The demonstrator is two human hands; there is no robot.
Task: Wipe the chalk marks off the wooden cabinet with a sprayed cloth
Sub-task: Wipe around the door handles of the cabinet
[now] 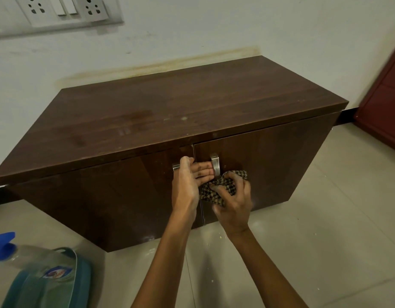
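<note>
A: Where is the cloth?
B: The checked cloth (214, 193) is bunched against the front of the cabinet (147, 112), on the right door just below its metal handle (215, 164). The right hand (235, 198) grips it, its fingers curled into the folds.
A: And the other hand?
B: The left hand (186, 181) lies across the seam between the 2 doors. Its fingers (204, 172) are straight and pressed together, with the tips touching that right handle. It holds nothing and hides most of the left handle (176, 167).
A: Any marks?
B: A few pale smudges (183, 118) show on the cabinet top near the front edge. It isn't clear whether they are chalk.
A: What else is around?
B: A spray bottle (5, 245) with a blue trigger is at the lower left, overlapping a green bag (58, 281) on the tiled floor (325, 218). A switchboard (58, 10) is on the white wall above. A maroon door (385, 96) stands at the right.
</note>
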